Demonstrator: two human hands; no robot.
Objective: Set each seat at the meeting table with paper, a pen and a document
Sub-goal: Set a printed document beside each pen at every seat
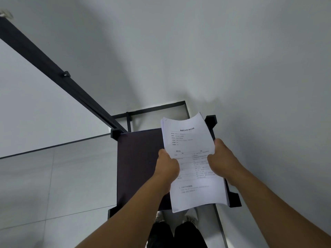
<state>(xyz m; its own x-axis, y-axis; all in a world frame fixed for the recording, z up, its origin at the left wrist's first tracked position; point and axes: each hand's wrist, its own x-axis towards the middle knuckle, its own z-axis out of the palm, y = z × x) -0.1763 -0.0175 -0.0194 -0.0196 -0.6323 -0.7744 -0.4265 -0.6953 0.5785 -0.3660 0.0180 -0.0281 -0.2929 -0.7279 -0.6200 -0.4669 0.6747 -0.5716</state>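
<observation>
While both hands grip it, a stack of printed papers is held above a dark shelf. Left hand clasps the stack's edge at 9 o'clock, thumb on the top sheet; right hand clasps the edge at 3 o'clock, thumb likewise on top. Sheets extend toward 12 o'clock, curling upward, and toward 6 o'clock past the wrists. Fingers beneath the stack are hidden. Print is too small to read. Dark trousers are cut off at 6 o'clock.
</observation>
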